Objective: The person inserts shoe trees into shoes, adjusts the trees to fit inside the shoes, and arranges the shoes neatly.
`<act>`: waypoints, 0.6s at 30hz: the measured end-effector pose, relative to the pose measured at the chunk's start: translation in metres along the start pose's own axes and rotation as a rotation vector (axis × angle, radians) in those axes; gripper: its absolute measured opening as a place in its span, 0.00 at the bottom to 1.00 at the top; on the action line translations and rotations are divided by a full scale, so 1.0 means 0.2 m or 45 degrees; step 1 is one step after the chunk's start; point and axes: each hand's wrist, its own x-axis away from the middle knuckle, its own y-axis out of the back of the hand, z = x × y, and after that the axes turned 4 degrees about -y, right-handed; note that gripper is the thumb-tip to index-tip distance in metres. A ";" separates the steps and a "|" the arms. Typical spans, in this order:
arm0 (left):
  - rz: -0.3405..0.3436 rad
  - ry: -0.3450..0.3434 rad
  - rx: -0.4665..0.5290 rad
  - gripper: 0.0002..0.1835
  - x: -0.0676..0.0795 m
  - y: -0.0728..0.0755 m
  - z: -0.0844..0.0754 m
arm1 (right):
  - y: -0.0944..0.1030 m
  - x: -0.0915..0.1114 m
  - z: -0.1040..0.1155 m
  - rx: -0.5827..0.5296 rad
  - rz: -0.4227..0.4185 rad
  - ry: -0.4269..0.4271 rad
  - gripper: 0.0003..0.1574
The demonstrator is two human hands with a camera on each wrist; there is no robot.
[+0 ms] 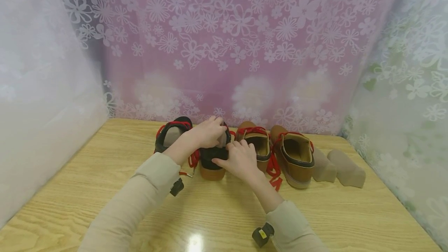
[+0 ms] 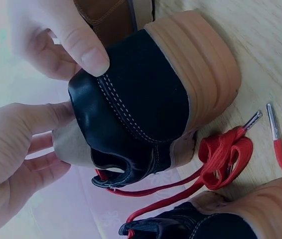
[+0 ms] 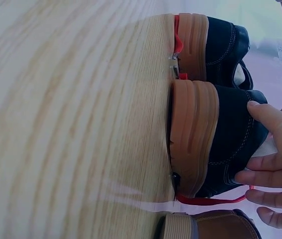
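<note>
A black shoe (image 1: 212,158) with a tan sole stands on the wooden table, its heel toward me. My left hand (image 1: 210,131) is over its opening and pinches a beige shoe insert (image 2: 73,144) that sits partly inside the shoe. My right hand (image 1: 242,159) grips the back of the same shoe, the thumb pressed on the outside of the heel (image 3: 233,124). The rest of the insert is hidden inside the shoe. Just to the left, a second black shoe (image 1: 161,142) with red laces has a beige insert (image 1: 173,135) in its opening.
To the right stand two brown shoes, one (image 1: 262,164) close by my right hand and another (image 1: 297,170) beyond it. Two loose beige inserts (image 1: 346,168) lie at the far right. Red laces (image 2: 225,154) trail between the black shoes. A floral curtain (image 1: 245,49) hangs behind.
</note>
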 end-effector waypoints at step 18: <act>-0.061 -0.019 -0.129 0.21 -0.02 -0.04 -0.02 | 0.00 0.00 0.00 -0.001 0.004 -0.005 0.35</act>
